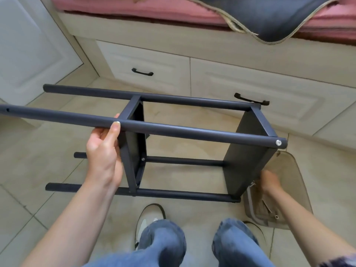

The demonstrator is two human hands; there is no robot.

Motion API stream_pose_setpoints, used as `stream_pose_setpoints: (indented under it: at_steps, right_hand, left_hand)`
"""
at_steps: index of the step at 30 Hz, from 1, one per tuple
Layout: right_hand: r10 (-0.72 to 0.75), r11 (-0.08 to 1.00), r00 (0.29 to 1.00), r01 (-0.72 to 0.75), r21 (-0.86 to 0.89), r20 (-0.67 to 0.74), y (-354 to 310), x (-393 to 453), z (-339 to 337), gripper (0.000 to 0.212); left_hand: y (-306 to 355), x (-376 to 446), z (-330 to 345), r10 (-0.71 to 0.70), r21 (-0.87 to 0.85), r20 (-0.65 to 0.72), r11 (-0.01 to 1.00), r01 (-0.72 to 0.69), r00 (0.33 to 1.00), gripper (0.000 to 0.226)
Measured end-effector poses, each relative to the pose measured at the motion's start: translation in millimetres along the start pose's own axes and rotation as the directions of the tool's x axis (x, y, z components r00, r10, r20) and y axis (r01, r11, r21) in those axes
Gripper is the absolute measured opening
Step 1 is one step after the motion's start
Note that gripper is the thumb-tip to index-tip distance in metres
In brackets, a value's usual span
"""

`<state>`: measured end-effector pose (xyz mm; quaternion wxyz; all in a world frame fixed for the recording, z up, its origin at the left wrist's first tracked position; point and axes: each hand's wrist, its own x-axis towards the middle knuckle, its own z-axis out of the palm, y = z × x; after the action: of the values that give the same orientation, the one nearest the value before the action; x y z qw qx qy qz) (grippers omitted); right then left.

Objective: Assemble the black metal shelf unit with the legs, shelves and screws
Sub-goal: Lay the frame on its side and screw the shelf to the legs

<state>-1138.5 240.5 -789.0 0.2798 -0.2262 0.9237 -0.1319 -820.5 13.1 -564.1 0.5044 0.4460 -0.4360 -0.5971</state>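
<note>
Our shelf unit (173, 143) lies on its side on the floor (192, 120), legs running left to right, two shelves fixed between them. Our left hand (104, 151) curls its grip round the upper near leg (173, 130), beside the middle shelf (134, 143). Our right hand (269, 180), blurred, reaches low behind the end shelf (248, 155) toward a beige bag (285, 189); its grip we cannot tell

Open gaps between the legs (192, 132) give passage; two shelves (248, 151) block sideways reach.
</note>
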Motion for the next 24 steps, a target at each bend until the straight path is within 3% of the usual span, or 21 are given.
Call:
stream_pose_setpoints:
  at_steps: [4, 13, 19, 24]
  right_hand:
    - [-0.057, 0.998, 0.998, 0.058, 0.032, -0.042, 12.4, 20.4, 15.2, 0.018]
    - [-0.019, 1.000, 0.989, 0.018, -0.013, -0.150, 27.9, 36.8, 32.7, 0.017]
    - [-0.059, 0.991, 0.993, 0.045, -0.128, -0.106, 28.8, 26.1, 32.0, 0.018]
    - [-0.064, 0.993, 0.995, 0.056, -0.101, -0.082, 16.2, -0.3, 10.7, 0.013]
  left_hand:
    - [-0.5, 2.5, -0.2, 0.007, 0.007, 0.005, 1.000, -0.007, 1.000, 0.012]
    - [-3.9, 5.6, -0.9, 0.012, -0.011, 0.031, 1.000, -0.012, 0.999, 0.012]
    - [-4.8, 5.3, -1.8, 0.013, -0.012, 0.024, 1.000, -0.013, 1.000, 0.010]
    - [-7.3, 6.2, -4.8, 0.009, -0.025, 0.029, 1.000, -0.008, 1.000, 0.012]
